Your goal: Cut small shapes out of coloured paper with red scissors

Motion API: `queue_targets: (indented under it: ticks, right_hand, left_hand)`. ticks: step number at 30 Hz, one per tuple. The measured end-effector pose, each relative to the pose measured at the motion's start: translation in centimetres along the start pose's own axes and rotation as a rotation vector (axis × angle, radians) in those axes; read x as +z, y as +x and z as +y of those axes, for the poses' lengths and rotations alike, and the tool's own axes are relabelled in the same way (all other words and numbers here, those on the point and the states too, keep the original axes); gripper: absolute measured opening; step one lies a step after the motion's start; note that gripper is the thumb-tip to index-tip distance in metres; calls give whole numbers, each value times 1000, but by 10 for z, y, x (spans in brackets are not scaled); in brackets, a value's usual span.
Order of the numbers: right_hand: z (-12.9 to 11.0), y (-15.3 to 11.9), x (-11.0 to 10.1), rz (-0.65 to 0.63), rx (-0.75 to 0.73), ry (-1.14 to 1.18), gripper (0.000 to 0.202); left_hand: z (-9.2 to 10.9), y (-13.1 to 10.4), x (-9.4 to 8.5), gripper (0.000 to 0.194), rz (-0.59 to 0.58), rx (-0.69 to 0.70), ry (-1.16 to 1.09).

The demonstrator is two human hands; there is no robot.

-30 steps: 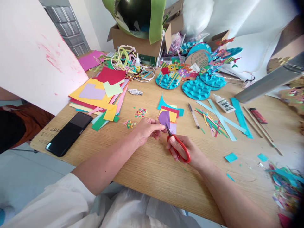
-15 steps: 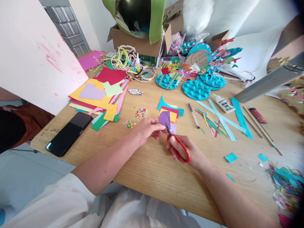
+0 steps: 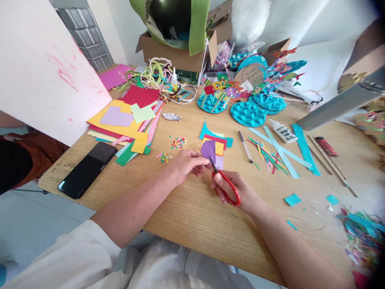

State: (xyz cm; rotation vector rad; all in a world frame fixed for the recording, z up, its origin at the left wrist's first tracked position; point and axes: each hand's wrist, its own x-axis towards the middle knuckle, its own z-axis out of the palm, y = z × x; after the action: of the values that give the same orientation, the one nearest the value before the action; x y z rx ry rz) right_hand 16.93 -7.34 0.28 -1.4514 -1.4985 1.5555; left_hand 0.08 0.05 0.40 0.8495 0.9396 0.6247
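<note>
Between the thumb and fingers of my left hand (image 3: 191,163) is pinched a small piece of purple paper (image 3: 208,149). My right hand (image 3: 233,186) is wrapped round the red handles of a pair of scissors (image 3: 227,185), whose dark blades touch the purple paper near my left fingertips. Just beyond my hands lie paper offcuts: a yellow piece (image 3: 219,147), a dark red piece (image 3: 223,139) and a blue one (image 3: 205,130). Two little heaps of paper dots, one of them a mixed heap (image 3: 179,143), lie to the left of these offcuts.
A phone (image 3: 87,170) and a stack of coloured paper (image 3: 105,120) are on the left. A pen (image 3: 246,147), thin paper strips (image 3: 269,155), a glue bottle (image 3: 283,131) and sticks (image 3: 329,158) lie to the right. Blue egg-carton crafts (image 3: 248,112) and a cardboard box (image 3: 168,52) stand behind.
The scissors' handles have shifted very slightly in my right hand. My left hand and the purple paper look almost the same as before.
</note>
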Motion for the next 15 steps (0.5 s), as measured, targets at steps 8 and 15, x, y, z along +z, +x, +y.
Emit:
queue_targets:
  ticks: [8, 15]
  right_hand:
    - [0, 0, 0, -2, 6, 1, 56]
    - [-4, -1, 1, -11, 32, 30, 59]
  left_hand:
    - [0, -1, -1, 10, -4, 27, -23]
    - [3, -1, 1, 9, 15, 18, -9]
